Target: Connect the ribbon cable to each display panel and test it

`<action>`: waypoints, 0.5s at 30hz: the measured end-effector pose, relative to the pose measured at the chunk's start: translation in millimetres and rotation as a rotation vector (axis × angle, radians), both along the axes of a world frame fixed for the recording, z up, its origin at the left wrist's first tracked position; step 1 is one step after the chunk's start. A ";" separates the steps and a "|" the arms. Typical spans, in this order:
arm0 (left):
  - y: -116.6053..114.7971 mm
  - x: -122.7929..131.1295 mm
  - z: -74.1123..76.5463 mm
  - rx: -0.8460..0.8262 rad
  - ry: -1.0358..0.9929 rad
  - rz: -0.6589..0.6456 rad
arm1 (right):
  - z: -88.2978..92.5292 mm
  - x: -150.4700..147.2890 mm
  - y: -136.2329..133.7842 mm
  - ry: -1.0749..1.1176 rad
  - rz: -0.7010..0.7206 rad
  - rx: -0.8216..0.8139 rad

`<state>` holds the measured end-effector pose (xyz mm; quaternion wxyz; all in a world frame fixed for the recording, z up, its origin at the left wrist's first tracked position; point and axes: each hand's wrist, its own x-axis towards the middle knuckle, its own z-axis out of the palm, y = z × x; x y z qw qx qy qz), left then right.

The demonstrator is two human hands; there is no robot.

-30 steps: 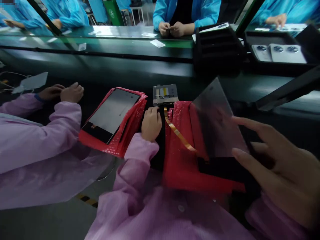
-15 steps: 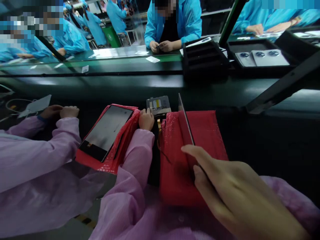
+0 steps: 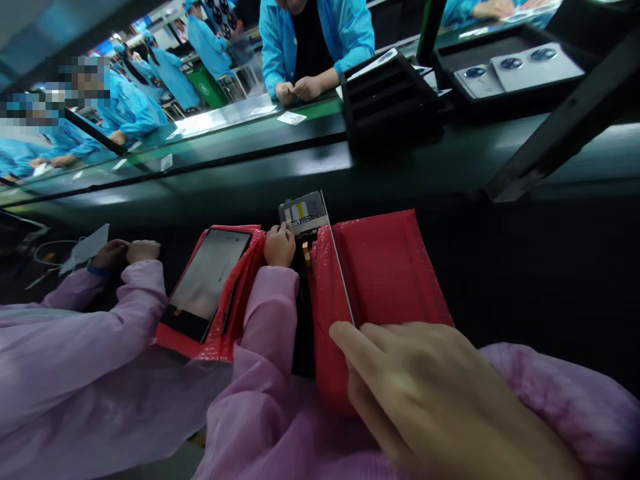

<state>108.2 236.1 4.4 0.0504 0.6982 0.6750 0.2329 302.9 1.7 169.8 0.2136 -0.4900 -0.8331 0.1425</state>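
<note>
Red bubble pouch (image 3: 380, 280) lies open, with a thin display panel (image 3: 337, 260) tilted nearly edge-on along its left side. At the pouch's near edge, the right hand's (image 3: 425, 393) fingers (image 3: 360, 337) sit pressed together, just beside the panel's lower end. Left of the pouch, the left hand (image 3: 280, 245) curls, fingertips against a silver module (image 3: 303, 213). Further left, a co-worker's pink-sleeved hands (image 3: 143, 251) rest beyond a second screen (image 3: 205, 283).

A thin glass display panel (image 3: 337, 259) stands on edge along a red bubble-wrap pouch (image 3: 385, 280), its far end just beside a silver-backed module (image 3: 303, 213).
</note>
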 end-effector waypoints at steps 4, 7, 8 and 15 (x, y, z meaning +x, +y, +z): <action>-26.8 -8.7 35.0 0.120 -0.195 -0.094 | 0.0 0.8 1.0 0.021 -0.003 0.025; -75.5 2.1 68.7 0.215 -0.588 -0.221 | -1.4 -0.5 0.2 0.026 -0.012 0.062; -94.6 9.3 78.3 0.184 -0.798 -0.291 | -1.6 -1.2 0.0 0.028 -0.009 0.069; -183.9 62.6 97.2 -0.226 -1.125 -0.492 | 9.0 19.8 10.0 0.222 -0.016 -0.071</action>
